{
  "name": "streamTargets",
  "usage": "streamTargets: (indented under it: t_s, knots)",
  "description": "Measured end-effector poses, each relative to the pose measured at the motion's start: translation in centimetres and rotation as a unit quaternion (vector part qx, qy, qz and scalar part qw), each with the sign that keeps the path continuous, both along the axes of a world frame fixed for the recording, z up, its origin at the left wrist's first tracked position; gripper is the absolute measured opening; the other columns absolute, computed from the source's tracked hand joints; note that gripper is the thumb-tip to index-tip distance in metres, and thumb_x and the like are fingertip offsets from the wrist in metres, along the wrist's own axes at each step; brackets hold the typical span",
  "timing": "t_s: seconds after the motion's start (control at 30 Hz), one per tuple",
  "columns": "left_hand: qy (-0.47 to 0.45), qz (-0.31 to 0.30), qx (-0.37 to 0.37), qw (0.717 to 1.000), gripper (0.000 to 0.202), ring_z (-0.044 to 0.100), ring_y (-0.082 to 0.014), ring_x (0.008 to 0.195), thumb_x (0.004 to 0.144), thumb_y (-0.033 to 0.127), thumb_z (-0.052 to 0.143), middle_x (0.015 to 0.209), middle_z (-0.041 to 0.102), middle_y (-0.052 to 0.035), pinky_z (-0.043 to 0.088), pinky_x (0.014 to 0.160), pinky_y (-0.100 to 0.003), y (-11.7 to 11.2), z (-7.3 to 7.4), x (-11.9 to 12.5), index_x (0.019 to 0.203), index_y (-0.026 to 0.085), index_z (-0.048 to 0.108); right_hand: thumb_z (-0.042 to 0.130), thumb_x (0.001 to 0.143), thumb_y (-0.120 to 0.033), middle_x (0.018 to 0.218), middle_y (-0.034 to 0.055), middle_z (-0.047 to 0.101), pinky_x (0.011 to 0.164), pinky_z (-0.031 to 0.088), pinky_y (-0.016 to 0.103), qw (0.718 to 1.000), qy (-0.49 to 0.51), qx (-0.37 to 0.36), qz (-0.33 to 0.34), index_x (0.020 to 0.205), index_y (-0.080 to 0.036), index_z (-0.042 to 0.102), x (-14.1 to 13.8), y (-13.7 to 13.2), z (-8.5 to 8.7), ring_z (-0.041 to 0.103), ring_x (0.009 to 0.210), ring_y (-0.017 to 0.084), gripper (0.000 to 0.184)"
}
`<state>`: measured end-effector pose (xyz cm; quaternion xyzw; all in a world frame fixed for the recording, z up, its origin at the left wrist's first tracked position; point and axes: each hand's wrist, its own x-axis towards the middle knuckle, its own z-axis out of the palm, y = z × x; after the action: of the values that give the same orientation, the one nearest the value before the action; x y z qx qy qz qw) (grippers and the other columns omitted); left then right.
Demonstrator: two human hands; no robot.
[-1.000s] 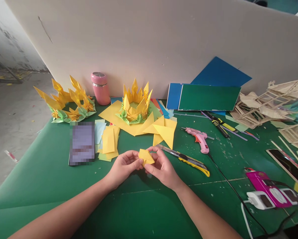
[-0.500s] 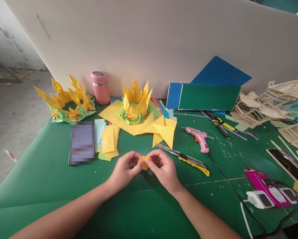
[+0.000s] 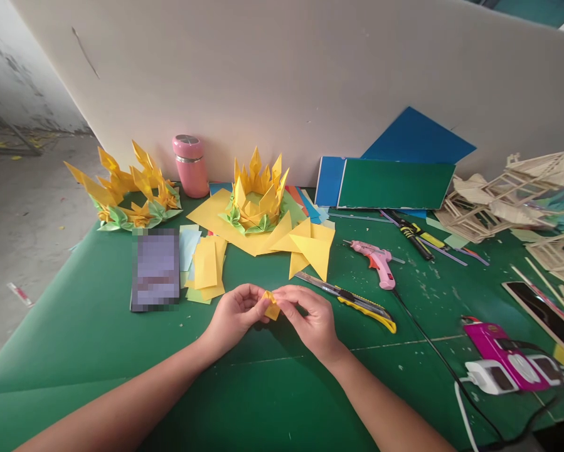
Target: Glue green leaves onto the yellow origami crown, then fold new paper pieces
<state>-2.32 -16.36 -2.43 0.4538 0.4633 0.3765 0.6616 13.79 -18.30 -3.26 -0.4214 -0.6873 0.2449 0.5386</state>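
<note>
Both my hands meet just above the green table [image 3: 98,339], pinching one small folded piece of yellow paper [image 3: 271,307]. My left hand [image 3: 234,317] grips its left side with curled fingers. My right hand [image 3: 310,317] presses its right side between thumb and fingertips, hiding most of the paper. A yellow utility knife [image 3: 352,301] lies just right of my right hand. A stack of yellow paper strips [image 3: 206,267] lies beyond my left hand.
Behind are a yellow-and-green paper crown [image 3: 256,201] on yellow sheets, a larger paper flower ring [image 3: 126,194], a pink flask [image 3: 190,166], a blurred phone [image 3: 155,270], a pink glue gun [image 3: 378,260], blue and green card [image 3: 394,182], wooden stick models [image 3: 507,194] and a power strip [image 3: 512,367].
The yellow piece was wider and flatter between my fingers a second ago; now it is folded smaller and my hands have closed in tighter round it.
</note>
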Motion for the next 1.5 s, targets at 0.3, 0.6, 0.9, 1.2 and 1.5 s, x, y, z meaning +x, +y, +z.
streamTargets:
  t_s: [0.3, 0.6, 0.9, 1.2, 1.5]
  knots:
    - [0.03, 0.005, 0.013, 0.999, 0.037, 0.063, -0.0129, 0.053, 0.062, 0.047, 0.076, 0.063, 0.064, 0.0014, 0.05, 0.054, -0.024, -0.1, -0.3, 0.2, 0.073, 0.016, 0.06, 0.069, 0.077, -0.03, 0.077, 0.0032, 0.067, 0.059, 0.056, 0.026, 0.975, 0.124, -0.182, 0.029, 0.069, -0.02, 0.064, -0.1, 0.3, -0.4, 0.064, 0.07, 0.016, 0.014]
    - [0.025, -0.004, 0.025, 0.999, 0.037, 0.065, -0.0141, 0.058, 0.063, 0.048, 0.075, 0.066, 0.065, 0.0001, 0.053, 0.058, -0.026, -0.1, -0.4, 0.2, 0.074, 0.016, 0.061, 0.067, 0.077, -0.029, 0.072, 0.0013, 0.061, 0.062, 0.053, 0.027, 0.974, 0.116, -0.194, -0.006, 0.069, -0.02, 0.06, -0.4, 0.1, -0.7, 0.059, 0.066, 0.014, 0.014]
    - [0.01, -0.037, 0.051, 0.998, 0.031, 0.062, -0.013, 0.062, 0.068, 0.045, 0.073, 0.066, 0.065, 0.0001, 0.052, 0.062, -0.026, -0.2, -0.5, 0.3, 0.073, 0.017, 0.061, 0.073, 0.069, -0.036, 0.069, -0.0022, 0.057, 0.059, 0.048, 0.024, 0.926, 0.19, -0.326, 0.031, 0.078, -0.02, 0.061, -0.5, 0.2, -0.2, 0.053, 0.063, 0.012, 0.022]
    - [0.03, -0.031, 0.049, 0.998, 0.033, 0.064, -0.0156, 0.064, 0.066, 0.046, 0.073, 0.068, 0.066, -0.0017, 0.052, 0.062, -0.027, -0.2, -0.2, 0.1, 0.072, 0.017, 0.061, 0.07, 0.074, -0.046, 0.073, -0.0004, 0.061, 0.062, 0.05, 0.025, 0.918, 0.188, -0.339, 0.08, 0.078, -0.02, 0.063, 0.3, 0.2, 0.6, 0.058, 0.067, 0.013, 0.027]
    - [0.045, -0.023, 0.045, 0.998, 0.029, 0.055, -0.011, 0.058, 0.065, 0.041, 0.073, 0.066, 0.061, 0.0002, 0.044, 0.052, -0.022, -0.2, -0.5, 0.1, 0.072, 0.017, 0.059, 0.068, 0.075, -0.038, 0.067, 0.0016, 0.065, 0.056, 0.052, 0.026, 0.942, 0.121, -0.308, 0.052, 0.074, -0.018, 0.064, 0.2, 0.0, 0.5, 0.061, 0.059, 0.014, 0.021]
